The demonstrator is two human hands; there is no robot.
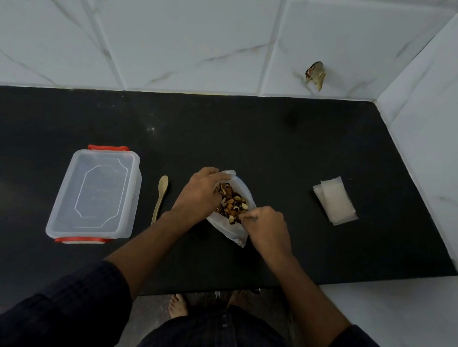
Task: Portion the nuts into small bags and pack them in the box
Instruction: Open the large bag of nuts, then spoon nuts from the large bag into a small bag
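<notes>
The left hand [198, 195] and the right hand [266, 227] each have a grip on the big bag [234, 229] of mixed nuts [230, 202], which sits on the black worktop [253, 136]. The left hand's fingers curl over the far left edge of the bag's open mouth and pinch the thin plastic. The right hand's fingers pinch the near right edge of the same mouth. The two hands hold the mouth wide, so the nuts show between them, brown, tan and dark all mixed up. The bottom of the bag pokes out just under the right hand. Just to the left of the left hand lies a wooden spoon [160, 197], flat on the worktop and touched by no hand. Further left of the spoon sits the clear plastic box [96, 193] with its lid on and red clips at the far end and the near end. Well off to the right of the right hand lies a little pile of small bags [334, 203], flat on the worktop. Behind the worktop is a white tiled wall [179, 36] with a brown scrap [316, 74] stuck on it. Both arms wear dark sleeves [86, 299] pushed up past the wrists.
</notes>
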